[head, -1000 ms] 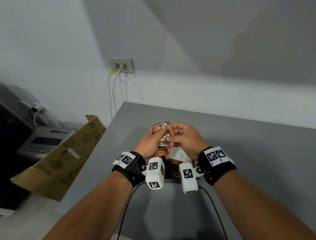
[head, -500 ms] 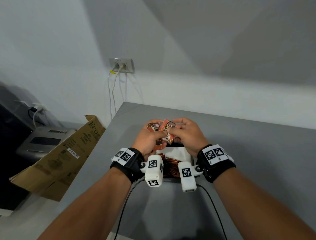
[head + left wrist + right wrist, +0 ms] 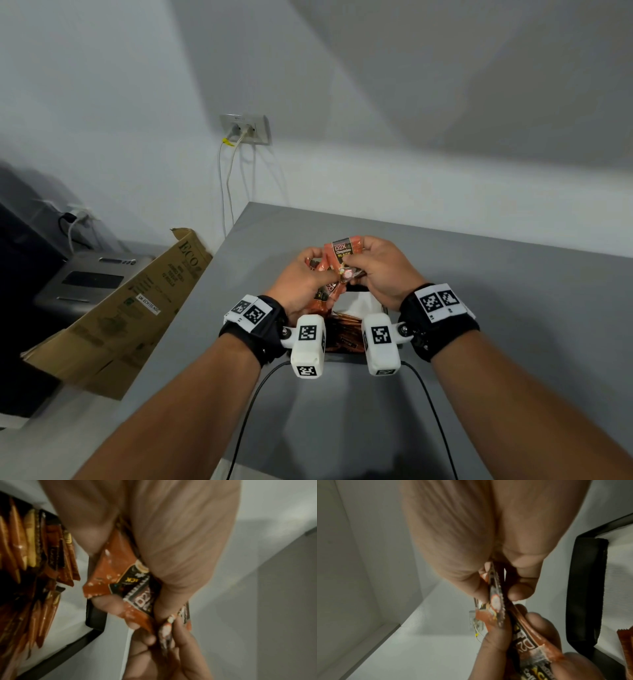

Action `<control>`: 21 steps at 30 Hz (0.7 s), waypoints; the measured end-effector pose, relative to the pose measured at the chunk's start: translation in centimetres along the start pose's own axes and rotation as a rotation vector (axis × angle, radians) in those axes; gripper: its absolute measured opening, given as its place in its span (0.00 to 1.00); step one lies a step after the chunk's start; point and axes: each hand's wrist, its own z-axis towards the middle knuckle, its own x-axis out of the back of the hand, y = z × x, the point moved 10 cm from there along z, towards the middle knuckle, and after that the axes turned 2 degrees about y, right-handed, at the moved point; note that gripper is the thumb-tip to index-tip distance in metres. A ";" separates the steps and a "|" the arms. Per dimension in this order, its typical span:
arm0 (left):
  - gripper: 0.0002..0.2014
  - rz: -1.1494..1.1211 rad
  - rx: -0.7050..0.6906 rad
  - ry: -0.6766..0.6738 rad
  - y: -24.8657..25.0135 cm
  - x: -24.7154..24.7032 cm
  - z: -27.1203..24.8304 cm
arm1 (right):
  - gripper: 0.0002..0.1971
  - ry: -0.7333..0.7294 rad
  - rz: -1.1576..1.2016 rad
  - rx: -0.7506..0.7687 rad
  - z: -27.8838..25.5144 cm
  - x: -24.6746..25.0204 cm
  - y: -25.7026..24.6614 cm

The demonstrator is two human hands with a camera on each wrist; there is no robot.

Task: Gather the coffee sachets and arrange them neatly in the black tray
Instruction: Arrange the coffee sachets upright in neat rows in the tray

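Both hands meet above the far end of the black rectangular tray [image 3: 96, 622], each clamped on sachets: left hand [image 3: 301, 284] grips a small bunch of glossy orange-and-black foil coffee sachets [image 3: 120, 580], right hand [image 3: 380, 270] pinches one more [image 3: 342, 251] by its edge. Likely squaring them into one stack before slotting in. The tray sits on the grey counter [image 3: 496, 342] and holds a row of sachets [image 3: 34, 550] standing on edge.

black tray [image 3: 356, 297] mostly hidden behind hands, wrist cameras.
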 end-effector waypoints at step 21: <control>0.23 -0.243 0.021 0.078 0.5 1.3 -0.1 | 0.13 0.061 -0.006 -0.034 -0.7 1.1 0.7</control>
